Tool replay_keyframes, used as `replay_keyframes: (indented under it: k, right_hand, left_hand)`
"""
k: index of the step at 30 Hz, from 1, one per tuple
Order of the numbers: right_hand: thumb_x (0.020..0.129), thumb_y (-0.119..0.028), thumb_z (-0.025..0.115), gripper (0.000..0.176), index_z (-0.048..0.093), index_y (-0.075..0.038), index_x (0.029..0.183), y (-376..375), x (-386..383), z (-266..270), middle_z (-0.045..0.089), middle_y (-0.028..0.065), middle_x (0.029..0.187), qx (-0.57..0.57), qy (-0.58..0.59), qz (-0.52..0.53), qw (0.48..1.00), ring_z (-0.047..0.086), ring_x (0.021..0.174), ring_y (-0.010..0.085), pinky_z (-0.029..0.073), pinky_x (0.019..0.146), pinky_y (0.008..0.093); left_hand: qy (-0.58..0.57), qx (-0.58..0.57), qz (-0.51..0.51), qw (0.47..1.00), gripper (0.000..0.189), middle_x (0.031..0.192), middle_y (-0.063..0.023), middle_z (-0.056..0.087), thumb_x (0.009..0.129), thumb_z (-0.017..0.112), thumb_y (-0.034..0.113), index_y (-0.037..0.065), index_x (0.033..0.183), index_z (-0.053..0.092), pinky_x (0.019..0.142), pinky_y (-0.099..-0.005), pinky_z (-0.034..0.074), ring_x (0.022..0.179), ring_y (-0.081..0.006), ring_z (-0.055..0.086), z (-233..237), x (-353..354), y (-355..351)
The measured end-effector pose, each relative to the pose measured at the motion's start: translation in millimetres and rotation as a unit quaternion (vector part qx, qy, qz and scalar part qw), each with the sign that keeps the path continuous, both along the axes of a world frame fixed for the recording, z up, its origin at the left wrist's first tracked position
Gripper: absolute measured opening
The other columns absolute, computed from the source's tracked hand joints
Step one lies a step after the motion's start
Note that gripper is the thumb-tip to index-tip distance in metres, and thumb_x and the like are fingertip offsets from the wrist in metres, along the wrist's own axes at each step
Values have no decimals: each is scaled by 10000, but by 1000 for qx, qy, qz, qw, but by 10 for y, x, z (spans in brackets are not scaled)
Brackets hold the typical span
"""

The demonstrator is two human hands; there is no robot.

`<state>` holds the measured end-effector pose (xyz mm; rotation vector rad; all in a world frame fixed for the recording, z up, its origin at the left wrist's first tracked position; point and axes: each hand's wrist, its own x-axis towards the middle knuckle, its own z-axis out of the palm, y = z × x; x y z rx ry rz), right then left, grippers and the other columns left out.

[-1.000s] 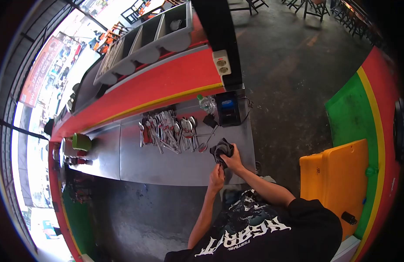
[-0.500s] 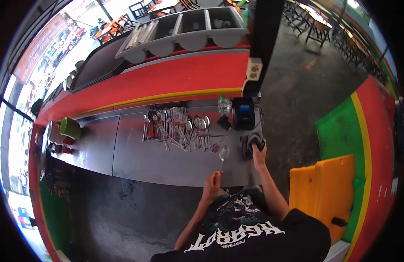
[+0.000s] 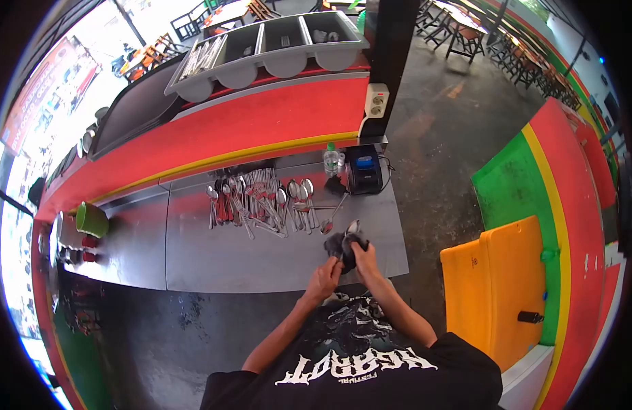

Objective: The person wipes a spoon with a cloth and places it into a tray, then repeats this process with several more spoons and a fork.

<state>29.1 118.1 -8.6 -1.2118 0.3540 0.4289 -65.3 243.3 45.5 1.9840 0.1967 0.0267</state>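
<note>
Over the front part of the metal counter, my left hand point(image 3: 323, 279) is closed at the handle end of a spoon, whose handle is mostly hidden. My right hand point(image 3: 366, 262) grips a dark cloth point(image 3: 338, 244) that is wrapped around this spoon. The bowl of the spoon point(image 3: 353, 226) sticks out beyond the cloth, pointing away from me. Just past it, a single loose spoon point(image 3: 327, 226) lies on the counter. To the left is a heap of spoons and forks point(image 3: 251, 203).
The metal counter point(image 3: 227, 263) carries a black device point(image 3: 365, 172), a clear bottle point(image 3: 331, 160) and a green container point(image 3: 92, 220). On the red ledge behind stands a grey cutlery tray point(image 3: 278, 44) with compartments. A yellow bin point(image 3: 497, 290) is at my right.
My right hand has brought the cloth left onto the spoon, and the two hands are now close together. The cloth covers the spoon's middle. The camera view has shifted slightly.
</note>
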Motion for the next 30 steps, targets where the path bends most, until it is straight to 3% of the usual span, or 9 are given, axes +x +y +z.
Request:
replay_keyframes:
  k: [5, 7, 10, 14, 17, 20, 26, 29, 30]
  right_hand:
    - [806, -112, 718, 352, 607, 9, 1117, -344, 209, 96, 661, 84, 1023, -113, -74, -102, 986, 636, 917, 181, 518, 804, 309]
    - [809, -122, 722, 357, 604, -1, 1123, -510, 266, 221, 659, 78, 1035, -170, -97, -125, 973, 633, 940, 186, 517, 807, 316]
    - [842, -150, 700, 327, 608, -20, 1127, -773, 445, 84, 659, 65, 1035, -83, -41, -251, 964, 634, 959, 180, 524, 791, 312]
    - [932, -199, 618, 305, 579, -38, 1187, -1318, 438, 201, 651, 57, 1051, 115, -5, -143, 983, 655, 896, 162, 544, 751, 298]
    - [977, -234, 539, 246, 612, -64, 1139, -1601, 315, 85, 664, 42, 1025, 123, -1, -41, 992, 667, 891, 169, 560, 768, 320]
    - [940, -173, 596, 225, 612, -50, 1127, -1733, 30, 96, 655, 42, 1032, 80, 14, 48, 996, 648, 912, 150, 546, 783, 304]
    - [888, -71, 651, 273, 597, -15, 1150, -1793, -338, 430, 648, 57, 1038, 84, -78, 106, 988, 633, 925, 145, 524, 828, 281]
    - [880, -51, 657, 269, 599, -12, 1139, -1962, -347, 559, 655, 48, 1016, 76, -55, 94, 991, 639, 902, 140, 528, 822, 276]
    - [878, -52, 661, 267, 602, -12, 1135, -2021, -349, 569, 655, 48, 1016, 96, -51, 83, 991, 640, 897, 137, 530, 818, 274]
  left_hand:
    - [18, -5, -39, 999, 172, 730, -200, 598, 985, 508, 184, 23, 974, 567, 599, -413, 455, 689, -397, 618, 170, -78, -203]
    - [57, -11, -55, 997, 181, 671, -167, 558, 986, 511, 191, 21, 969, 571, 563, -381, 431, 605, -296, 589, 239, -128, -269]
    - [47, -47, -48, 997, 205, 602, -98, 498, 994, 512, 209, 17, 957, 578, 515, -335, 384, 534, -163, 510, 270, -223, -401]
    - [34, -117, 22, 992, 241, 560, -15, 460, 1007, 509, 225, 9, 925, 578, 479, -301, 345, 504, -86, 450, 235, -281, -649]
    - [40, -226, 87, 970, 242, 549, 9, 454, 1012, 503, 221, 8, 920, 573, 469, -282, 334, 481, -75, 422, 247, -229, -911]
    - [35, -219, 84, 971, 227, 552, -15, 473, 1012, 500, 211, 6, 935, 561, 473, -294, 360, 489, -76, 445, 344, -167, -1192]
    - [-35, -33, 17, 999, 240, 671, -155, 630, 951, 592, 234, 3, 1016, 583, 571, -361, 464, 567, -254, 603, 192, -196, -1804]
    - [34, -31, -37, 998, 274, 734, -186, 653, 916, 630, 254, 6, 1028, 604, 623, -364, 484, 632, -318, 624, 363, -312, -1942]
    - [73, -13, -55, 996, 293, 735, -159, 654, 930, 623, 281, 0, 1013, 618, 643, -346, 488, 660, -259, 638, 425, -356, -1973]
